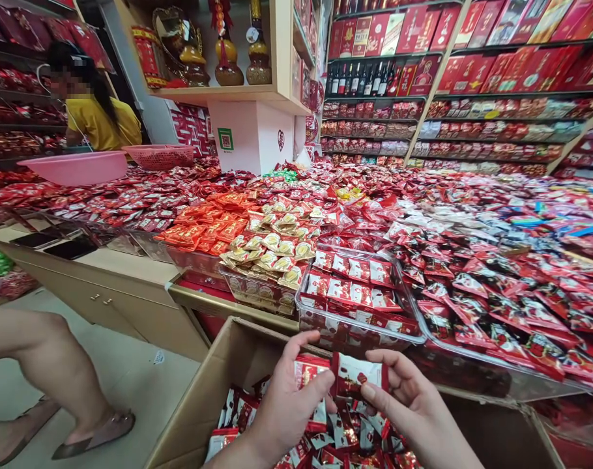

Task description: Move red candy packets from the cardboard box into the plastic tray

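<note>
My left hand (296, 397) is closed around red-and-white candy packets (309, 370), with the thumb across their front. Between the thumb and fingers of my right hand (399, 391) is another candy packet (358, 374), white in the middle with dark red ends. Both hands are above an open cardboard box (189, 407) that holds many loose packets of a similar look. Just beyond my hands, a clear plastic bin (360, 319) on the display holds the same kind of packet in neat rows.
Beside that bin, gold-wrapped sweets (277, 251) and orange-red packets (208, 225) fill other bins. A pink basin (76, 168) and a pink basket (159, 156) rest on the heaped display. A person in yellow (103, 120) is behind it. Someone's bare leg (47, 365) shows at left.
</note>
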A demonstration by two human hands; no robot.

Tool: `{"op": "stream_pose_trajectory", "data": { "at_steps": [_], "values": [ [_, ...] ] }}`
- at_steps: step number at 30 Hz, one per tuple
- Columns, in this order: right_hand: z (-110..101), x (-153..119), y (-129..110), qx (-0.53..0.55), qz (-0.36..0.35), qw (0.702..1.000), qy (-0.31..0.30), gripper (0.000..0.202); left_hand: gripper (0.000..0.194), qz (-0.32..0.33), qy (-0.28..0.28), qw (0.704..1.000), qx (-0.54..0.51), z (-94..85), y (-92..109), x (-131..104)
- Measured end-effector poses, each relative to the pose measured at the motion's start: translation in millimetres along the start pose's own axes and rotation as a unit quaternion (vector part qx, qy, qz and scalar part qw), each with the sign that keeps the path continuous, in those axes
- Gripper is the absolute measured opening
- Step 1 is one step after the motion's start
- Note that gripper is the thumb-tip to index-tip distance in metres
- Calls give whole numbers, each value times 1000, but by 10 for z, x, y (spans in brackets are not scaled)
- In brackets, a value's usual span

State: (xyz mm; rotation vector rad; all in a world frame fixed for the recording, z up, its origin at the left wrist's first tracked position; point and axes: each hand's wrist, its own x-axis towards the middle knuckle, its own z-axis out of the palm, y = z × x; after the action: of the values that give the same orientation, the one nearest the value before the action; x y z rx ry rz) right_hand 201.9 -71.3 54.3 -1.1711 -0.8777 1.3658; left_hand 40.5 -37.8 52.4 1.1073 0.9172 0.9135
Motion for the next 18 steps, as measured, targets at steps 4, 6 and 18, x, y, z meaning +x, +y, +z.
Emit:
{"op": "stream_pose_trajectory", "data": {
  "at_steps": [4,6,18],
  "values": [
    [-30,-6,-238,-33,-19,999,3,36,52,103,65,987,101,-189,273,17],
    [-14,-6,-366,-42,-27,999,-2,33,40,113,68,985,115,-255,418,40],
    [-22,234,-631,-205,-191,959,-31,33,26,198,-27,919,340,-319,774,144]
  ]
}}
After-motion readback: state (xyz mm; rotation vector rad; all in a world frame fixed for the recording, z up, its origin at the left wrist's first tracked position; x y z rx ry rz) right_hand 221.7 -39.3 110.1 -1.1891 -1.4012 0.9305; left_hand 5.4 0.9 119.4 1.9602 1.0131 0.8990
